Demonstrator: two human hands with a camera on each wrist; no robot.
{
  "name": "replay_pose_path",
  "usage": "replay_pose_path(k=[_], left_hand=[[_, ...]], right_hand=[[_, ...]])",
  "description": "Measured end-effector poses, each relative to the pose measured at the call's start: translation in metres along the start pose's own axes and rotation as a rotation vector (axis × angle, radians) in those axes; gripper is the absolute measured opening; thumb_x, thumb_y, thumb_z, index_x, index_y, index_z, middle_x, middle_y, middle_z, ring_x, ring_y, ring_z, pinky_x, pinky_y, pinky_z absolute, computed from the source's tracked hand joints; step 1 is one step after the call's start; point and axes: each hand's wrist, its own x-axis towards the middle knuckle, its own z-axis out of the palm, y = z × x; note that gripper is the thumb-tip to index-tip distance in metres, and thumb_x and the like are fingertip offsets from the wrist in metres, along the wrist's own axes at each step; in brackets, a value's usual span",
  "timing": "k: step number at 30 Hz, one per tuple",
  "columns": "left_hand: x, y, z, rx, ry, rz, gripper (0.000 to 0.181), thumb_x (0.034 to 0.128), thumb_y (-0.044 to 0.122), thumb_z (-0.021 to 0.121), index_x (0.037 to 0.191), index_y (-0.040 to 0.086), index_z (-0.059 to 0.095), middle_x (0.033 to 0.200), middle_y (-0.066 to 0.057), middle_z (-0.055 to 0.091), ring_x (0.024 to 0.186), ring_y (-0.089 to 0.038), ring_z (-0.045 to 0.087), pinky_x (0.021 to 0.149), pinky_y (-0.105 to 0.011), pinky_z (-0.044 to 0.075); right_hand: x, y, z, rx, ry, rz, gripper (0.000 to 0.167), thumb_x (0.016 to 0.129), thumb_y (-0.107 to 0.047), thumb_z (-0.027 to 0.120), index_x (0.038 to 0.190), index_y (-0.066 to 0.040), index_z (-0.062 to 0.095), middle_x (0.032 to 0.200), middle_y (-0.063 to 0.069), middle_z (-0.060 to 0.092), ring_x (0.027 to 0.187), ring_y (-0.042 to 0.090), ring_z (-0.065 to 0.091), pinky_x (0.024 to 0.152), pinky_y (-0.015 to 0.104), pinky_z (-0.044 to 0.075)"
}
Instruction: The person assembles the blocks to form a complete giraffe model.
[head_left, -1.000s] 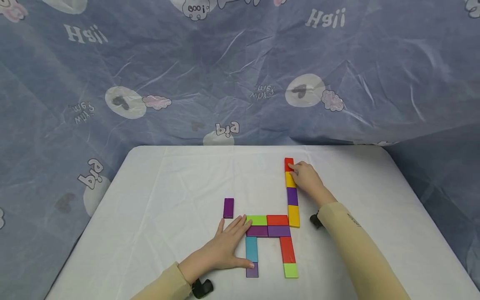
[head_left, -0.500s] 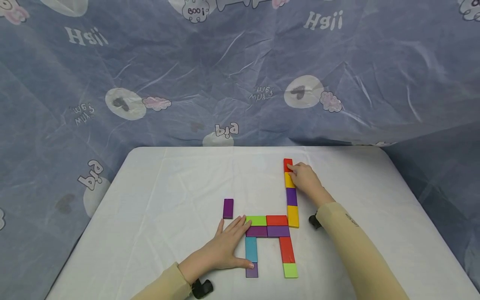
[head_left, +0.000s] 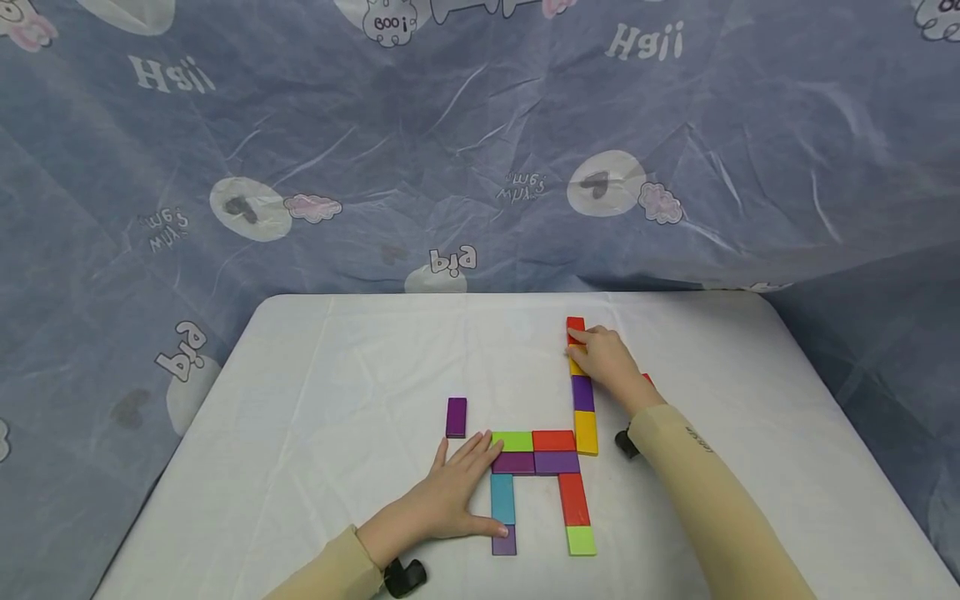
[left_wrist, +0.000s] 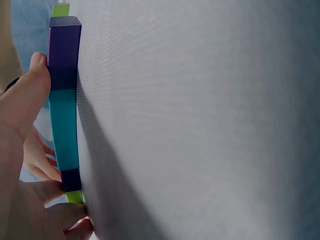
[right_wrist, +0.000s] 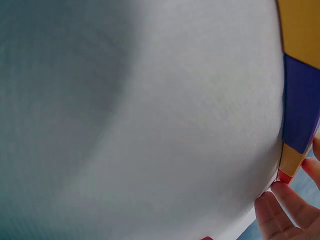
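Coloured flat blocks form a figure on the white table. My left hand [head_left: 442,500] lies spread at its left: fingertips reach the green block [head_left: 516,442] and purple block [head_left: 516,463], the thumb touches the lower purple block [head_left: 504,547]. In the left wrist view, that thumb [left_wrist: 27,95] lies along the block row beside a teal block [left_wrist: 65,130]. My right hand [head_left: 611,362] reaches over the tall column's far end, fingers touching the red block [head_left: 575,322] and upper yellow block [head_left: 576,370]. In the right wrist view, its fingertips [right_wrist: 277,186] stand on both sides of the column.
A loose dark purple block [head_left: 456,417] lies left of the figure. A small red piece [head_left: 648,380] peeks out behind my right wrist. The table's [head_left: 360,367] far edge meets a blue-grey printed curtain [head_left: 450,142].
My right hand has shifted slightly left, its thumb now past the column's left edge. A red piece has come into view behind the right wrist. My left hand stays put.
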Motion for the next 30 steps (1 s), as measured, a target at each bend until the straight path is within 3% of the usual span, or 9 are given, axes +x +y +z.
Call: replay_pose_path(k=[22, 30], left_hand=[[0.001, 0.001, -0.002, 0.016, 0.014, 0.010, 0.111, 0.0752, 0.070, 0.070, 0.158, 0.014, 0.021, 0.166, -0.009, 0.016, 0.154, -0.025, 0.013, 0.115, -0.070, 0.005], [0.000, 0.001, -0.001, 0.004, 0.006, 0.005, 0.111, 0.0752, 0.070, 0.069, 0.158, 0.014, 0.022, 0.166, -0.009, 0.017, 0.154, -0.026, 0.013, 0.115, -0.070, 0.005]], right_hand=[[0.000, 0.000, -0.002, -0.015, -0.001, 0.030, 0.052, 0.099, -0.032, 0.058, 0.145, -0.012, 0.047, 0.136, 0.028, 0.052, 0.122, 0.043, 0.049, 0.106, 0.053, 0.043], [-0.014, 0.009, -0.027, 0.133, -0.063, 0.041, 0.050, 0.101, -0.036, 0.053, 0.145, -0.011, 0.050, 0.141, 0.025, 0.050, 0.128, 0.042, 0.048, 0.107, 0.058, 0.040]])
